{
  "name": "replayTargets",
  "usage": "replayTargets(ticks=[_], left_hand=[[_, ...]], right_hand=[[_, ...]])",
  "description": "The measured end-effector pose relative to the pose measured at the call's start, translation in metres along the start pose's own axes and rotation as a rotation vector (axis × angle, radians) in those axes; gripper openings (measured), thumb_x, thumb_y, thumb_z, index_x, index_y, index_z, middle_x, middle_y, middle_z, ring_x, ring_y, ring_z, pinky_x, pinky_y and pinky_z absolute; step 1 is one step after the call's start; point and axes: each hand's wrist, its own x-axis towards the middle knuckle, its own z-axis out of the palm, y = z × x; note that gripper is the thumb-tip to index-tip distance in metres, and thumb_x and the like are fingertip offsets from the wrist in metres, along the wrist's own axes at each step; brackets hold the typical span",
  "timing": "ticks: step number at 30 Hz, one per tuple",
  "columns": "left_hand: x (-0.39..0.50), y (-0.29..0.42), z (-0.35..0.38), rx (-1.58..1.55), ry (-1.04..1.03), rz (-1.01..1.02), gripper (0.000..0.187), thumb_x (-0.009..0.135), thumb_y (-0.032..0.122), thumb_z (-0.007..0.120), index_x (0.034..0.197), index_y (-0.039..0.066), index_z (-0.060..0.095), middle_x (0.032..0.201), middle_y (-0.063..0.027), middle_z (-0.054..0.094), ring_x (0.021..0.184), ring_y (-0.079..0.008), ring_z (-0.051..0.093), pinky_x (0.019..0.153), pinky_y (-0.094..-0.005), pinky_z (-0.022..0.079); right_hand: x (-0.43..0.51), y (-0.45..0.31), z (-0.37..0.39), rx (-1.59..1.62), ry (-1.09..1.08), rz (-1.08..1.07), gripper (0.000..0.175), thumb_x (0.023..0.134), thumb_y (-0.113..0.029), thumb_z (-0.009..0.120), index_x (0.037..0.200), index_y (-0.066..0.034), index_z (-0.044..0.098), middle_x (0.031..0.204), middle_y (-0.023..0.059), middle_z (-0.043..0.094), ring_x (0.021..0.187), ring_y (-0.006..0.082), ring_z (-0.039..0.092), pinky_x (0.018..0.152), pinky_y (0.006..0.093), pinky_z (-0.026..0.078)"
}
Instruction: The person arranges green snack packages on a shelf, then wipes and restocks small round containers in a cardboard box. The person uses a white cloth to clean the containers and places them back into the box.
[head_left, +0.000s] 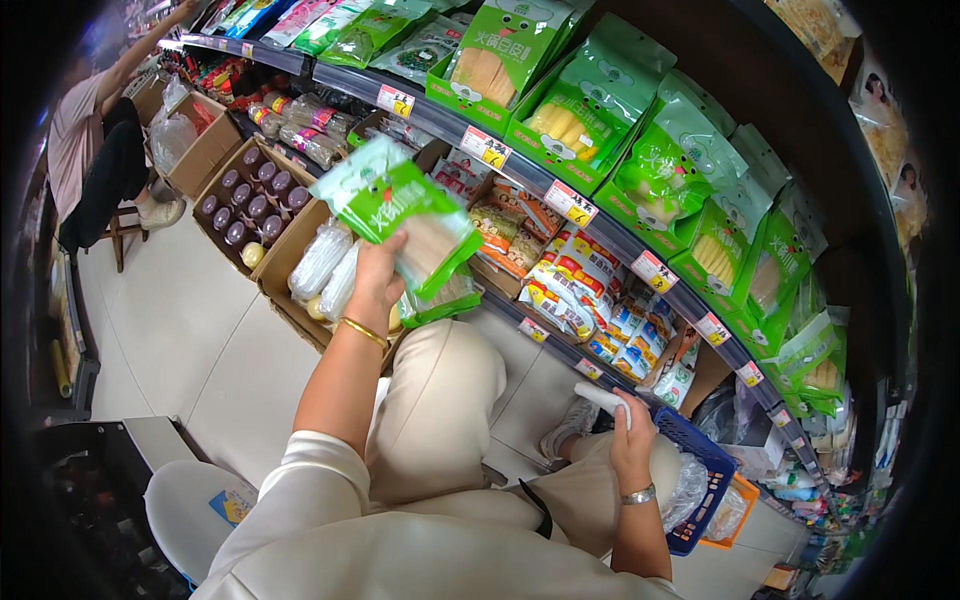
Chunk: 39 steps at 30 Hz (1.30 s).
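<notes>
My left hand grips a green-and-clear plastic food packet with a pale flat product showing through its window. Under it a second green-edged packet lies near my knee; whether my fingers touch it is unclear. My right hand is closed round a folded white cloth or tissue, above my other knee. Similar green packets stand upright in display boxes on the shelf in front of me.
Price tags line the shelf edge. Cartons hold dark-lidded jars and wrapped white bundles. A blue plastic basket stands at my right, beside an orange one. Another person sits at the far left. A grey stool is lower left.
</notes>
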Motion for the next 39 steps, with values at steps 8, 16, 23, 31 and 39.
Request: replayTargets(ticks=[8,16,23,31,39], left_hand=[[0.061,-0.082,-0.065,0.325,0.072,-0.160,0.036,0.083,-0.004,0.062,0.118,-0.002,0.054,0.107,-0.0134,0.065,0.094,-0.0277,0.063,0.084,-0.0417,0.051],[0.068,-0.074,-0.056,0.884,0.251,0.134,0.048,0.079,0.007,0.071,0.122,-0.005,0.053,0.114,-0.0177,0.063,0.104,-0.0293,0.060,0.089,-0.0345,0.047],[-0.025,-0.020,0.051,0.527,-0.300,-0.008,0.025,0.090,0.014,0.064,0.113,0.006,0.059,0.106,-0.0048,0.065,0.099,-0.0157,0.060,0.087,-0.0322,0.047],[-0.105,-0.007,0.145,0.259,-0.613,0.157,0.056,0.090,-0.004,0.051,0.143,0.005,0.035,0.115,-0.0140,0.062,0.088,-0.0170,0.064,0.081,-0.0297,0.053],[-0.089,0.128,0.163,0.013,-0.296,0.889,0.058,0.095,0.003,0.048,0.145,-0.003,0.019,0.135,-0.0282,0.047,0.085,-0.0181,0.056,0.086,-0.0318,0.046]], right_hand=[[0.009,-0.008,0.013,0.052,-0.116,0.045,0.021,0.093,-0.010,0.054,0.110,0.0000,0.062,0.103,0.0186,0.066,0.096,0.0370,0.062,0.085,0.0425,0.047],[0.012,-0.011,0.017,0.112,-0.054,0.019,0.021,0.093,-0.007,0.053,0.111,0.0010,0.061,0.105,0.0188,0.066,0.100,0.0364,0.062,0.087,0.0403,0.048],[0.019,-0.009,0.004,0.268,0.080,0.099,0.024,0.095,-0.006,0.050,0.116,0.0000,0.061,0.110,0.0163,0.066,0.105,0.0254,0.063,0.091,0.0325,0.046],[0.038,0.001,-0.067,0.360,0.428,0.173,0.020,0.091,-0.005,0.051,0.106,0.0001,0.064,0.101,0.0100,0.066,0.096,0.0182,0.061,0.087,0.0304,0.046],[0.129,0.066,-0.192,0.004,0.738,0.111,0.027,0.086,-0.019,0.065,0.105,0.0013,0.066,0.095,0.0118,0.065,0.090,0.0233,0.062,0.084,0.0322,0.047]])
